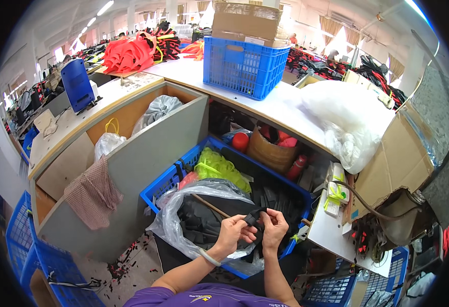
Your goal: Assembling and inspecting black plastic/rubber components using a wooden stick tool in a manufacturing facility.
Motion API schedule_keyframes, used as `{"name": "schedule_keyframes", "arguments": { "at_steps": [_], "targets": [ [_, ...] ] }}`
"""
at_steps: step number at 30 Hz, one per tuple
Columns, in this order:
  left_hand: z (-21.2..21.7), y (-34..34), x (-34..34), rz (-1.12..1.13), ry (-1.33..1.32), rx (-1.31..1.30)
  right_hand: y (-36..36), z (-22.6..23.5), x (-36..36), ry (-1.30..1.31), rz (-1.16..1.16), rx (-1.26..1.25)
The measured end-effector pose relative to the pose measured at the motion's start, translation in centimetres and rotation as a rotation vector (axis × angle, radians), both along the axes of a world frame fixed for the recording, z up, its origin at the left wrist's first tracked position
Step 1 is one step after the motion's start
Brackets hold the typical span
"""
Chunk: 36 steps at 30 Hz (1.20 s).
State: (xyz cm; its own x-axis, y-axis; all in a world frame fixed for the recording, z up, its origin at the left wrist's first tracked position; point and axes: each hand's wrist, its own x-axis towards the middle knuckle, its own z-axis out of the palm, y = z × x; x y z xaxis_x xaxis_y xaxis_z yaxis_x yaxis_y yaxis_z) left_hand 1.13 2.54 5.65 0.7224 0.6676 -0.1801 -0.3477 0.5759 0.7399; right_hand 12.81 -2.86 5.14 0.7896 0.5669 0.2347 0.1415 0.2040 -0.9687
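A short black fabric strap is pinched between my two hands, bent over at its upper end. My left hand has its fingers curled round the strap's lower left side. My right hand grips the strap with thumb and fingertips. A thin brown stick slants down to the back of my left hand; I cannot tell whether it touches. Below lies an open clear plastic bag with many black pieces in it. The bag sits in a large blue crate, which also holds bright yellow-green straps.
Left of the crate stands a grey panel with a checked cloth over it. A white table carries a blue crate and a cardboard box. At right are a plastic bundle and a cardboard sheet.
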Motion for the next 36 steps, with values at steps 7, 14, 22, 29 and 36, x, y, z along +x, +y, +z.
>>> {"name": "schedule_keyframes", "arguments": {
  "at_steps": [7,14,22,29,36],
  "targets": [
    [0.2,0.2,0.3,0.089,0.037,0.027,0.0,0.7,0.1,-0.118,-0.076,0.073],
    [0.2,-0.2,-0.2,0.097,-0.010,-0.123,-0.4,1.5,-0.6,-0.500,-0.116,0.085],
    [-0.1,0.4,-0.8,0.276,0.135,0.388,-1.2,1.8,0.5,0.405,0.377,0.105],
    [0.4,0.9,-1.7,0.147,0.328,0.565,-2.1,0.7,1.6,0.308,0.546,-0.079],
    [0.5,2.8,-2.4,0.135,0.286,0.638,-2.5,1.5,0.4,0.521,0.601,-0.094]
  ]
}}
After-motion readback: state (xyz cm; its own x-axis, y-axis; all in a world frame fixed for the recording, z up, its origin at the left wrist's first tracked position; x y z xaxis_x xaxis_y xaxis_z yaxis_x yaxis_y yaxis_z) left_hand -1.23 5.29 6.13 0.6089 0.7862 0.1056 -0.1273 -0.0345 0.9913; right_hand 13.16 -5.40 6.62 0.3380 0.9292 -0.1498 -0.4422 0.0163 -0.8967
